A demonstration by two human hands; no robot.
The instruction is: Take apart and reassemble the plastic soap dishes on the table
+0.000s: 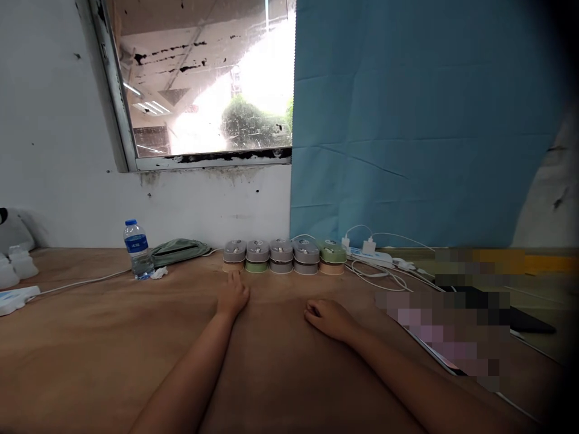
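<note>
Far left, a white plastic power strip (18, 299) feeds a cable past a clear plastic bottle with blue cap and label (138, 253); the bottle stands upright beside a flattened grey-green fabric pouch (181, 253), presumably parked there to leave the middle free. Left hand (233, 295): forearm low, fingertips extended to the front of the leftmost box; no grip visible, contact uncertain. Five rounded two-tone boxes with grey or green lids (281, 250) form a tight row near the wall, likely squared up so that all face the wearer. Right hand (328, 316): loosely curled over the brown table covering (266, 374), nothing seen in it, apart from the row. Further right, a white power strip with plugged-in chargers (370, 257) and looped white cables (384, 271). Room: broad bare surface left of the left forearm and between the arms; behind the row, little, given the wall; rightward, cables and a mostly blurred flat object (446, 360) narrow the margin.
</note>
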